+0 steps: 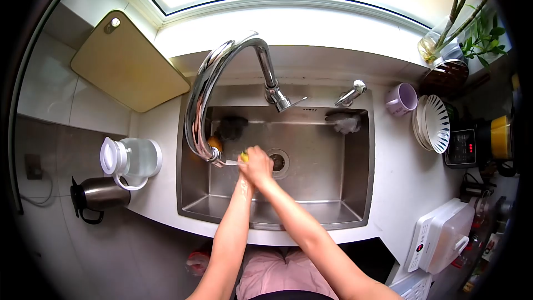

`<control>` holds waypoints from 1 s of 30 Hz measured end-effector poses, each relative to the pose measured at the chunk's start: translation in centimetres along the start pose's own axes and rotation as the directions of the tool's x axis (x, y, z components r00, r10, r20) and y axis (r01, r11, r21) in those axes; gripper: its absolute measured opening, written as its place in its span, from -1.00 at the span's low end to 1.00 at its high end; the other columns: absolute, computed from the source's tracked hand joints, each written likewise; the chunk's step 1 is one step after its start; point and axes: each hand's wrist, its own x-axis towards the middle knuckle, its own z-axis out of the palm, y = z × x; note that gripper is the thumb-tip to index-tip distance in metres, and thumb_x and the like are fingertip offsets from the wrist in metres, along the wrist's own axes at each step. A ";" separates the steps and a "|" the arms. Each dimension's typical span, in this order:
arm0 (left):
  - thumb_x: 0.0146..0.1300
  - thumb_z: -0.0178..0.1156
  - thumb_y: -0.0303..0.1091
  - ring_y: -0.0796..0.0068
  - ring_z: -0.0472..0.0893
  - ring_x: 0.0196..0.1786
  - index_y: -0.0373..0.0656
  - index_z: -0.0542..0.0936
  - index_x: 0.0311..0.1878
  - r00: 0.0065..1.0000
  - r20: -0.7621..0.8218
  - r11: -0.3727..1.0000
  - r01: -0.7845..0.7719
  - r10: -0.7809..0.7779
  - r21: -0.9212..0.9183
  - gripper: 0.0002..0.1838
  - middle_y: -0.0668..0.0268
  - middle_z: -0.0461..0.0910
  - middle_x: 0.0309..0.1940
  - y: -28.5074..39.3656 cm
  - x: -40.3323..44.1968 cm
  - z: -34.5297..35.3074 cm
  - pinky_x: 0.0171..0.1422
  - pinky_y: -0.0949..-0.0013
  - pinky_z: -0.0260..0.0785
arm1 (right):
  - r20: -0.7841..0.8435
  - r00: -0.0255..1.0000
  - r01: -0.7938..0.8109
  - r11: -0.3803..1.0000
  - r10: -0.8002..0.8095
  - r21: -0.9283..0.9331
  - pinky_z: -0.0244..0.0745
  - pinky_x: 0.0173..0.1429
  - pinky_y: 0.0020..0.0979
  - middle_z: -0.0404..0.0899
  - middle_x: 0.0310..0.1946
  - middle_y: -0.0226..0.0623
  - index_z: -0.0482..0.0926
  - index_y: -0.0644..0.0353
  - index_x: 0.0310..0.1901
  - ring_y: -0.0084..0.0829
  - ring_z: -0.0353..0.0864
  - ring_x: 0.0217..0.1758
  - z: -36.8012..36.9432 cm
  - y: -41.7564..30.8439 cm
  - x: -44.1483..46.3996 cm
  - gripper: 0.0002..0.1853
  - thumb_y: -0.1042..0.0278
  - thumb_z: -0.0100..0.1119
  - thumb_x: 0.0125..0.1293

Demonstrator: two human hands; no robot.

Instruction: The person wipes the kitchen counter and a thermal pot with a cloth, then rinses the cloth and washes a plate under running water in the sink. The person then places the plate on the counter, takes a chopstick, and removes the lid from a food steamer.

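Over the steel sink (pixel 300 186), my two hands are pressed together under the faucet (pixel 206 105). My right hand (pixel 259 165) lies on top with its fingers curled. Most of my left hand (pixel 243 174) is hidden beneath it. A small yellow thing (pixel 244 156) shows between the hands, too covered to name its kind. Water (pixel 230 162) runs from the spout onto the hands, and my left forearm looks wet. Just left of the hands, a round orange thing (pixel 215 144) sits in the sink, partly behind the faucet.
A dark bundle (pixel 232 128) and a clear plastic bag (pixel 347 124) lie in the sink, whose drain (pixel 278 163) is near my hands. Left are a cutting board (pixel 130 64), water pitcher (pixel 139 158) and steel kettle (pixel 105 200). Right are a purple mug (pixel 401 100) and stacked plates (pixel 436 125).
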 end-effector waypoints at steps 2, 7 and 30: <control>0.42 -0.17 0.27 0.15 0.45 0.29 -0.05 0.36 0.34 1.000 0.003 1.000 0.001 -0.001 0.014 -0.33 0.17 0.43 0.29 -0.3 0.1 0.0 0.36 0.01 0.31 | 0.033 0.982 -0.186 0.982 0.186 0.022 0.52 -0.18 -0.03 0.55 -0.28 -0.14 0.49 0.16 -0.18 -0.01 0.63 -0.17 -0.3 0.6 3.1 -0.63 0.08 0.30 0.12; 0.42 -0.15 0.26 0.16 0.48 0.26 -0.04 0.39 0.32 0.996 0.086 0.999 0.014 -0.016 0.029 -0.35 0.18 0.46 0.26 0.3 0.4 -1.2 0.34 0.00 0.33 | 0.095 0.994 -0.056 0.997 0.060 -0.048 0.54 -0.20 0.01 0.55 -0.16 -0.02 0.43 0.19 -0.01 0.03 0.63 -0.17 -1.0 -2.2 -2.7 -0.46 0.03 0.35 0.08; 0.43 0.04 -0.22 0.49 0.57 -0.05 -0.21 0.55 0.04 0.832 0.227 0.716 -0.553 0.507 0.427 -0.70 0.34 0.60 -0.14 9.9 -8.8 -1.0 0.16 0.32 0.41 | 0.617 0.781 -0.609 -0.101 0.097 0.787 0.48 0.12 -0.36 0.58 -0.10 -0.36 0.52 0.20 0.02 -0.46 0.55 0.03 -3.9 7.8 0.6 -0.64 0.16 0.28 0.32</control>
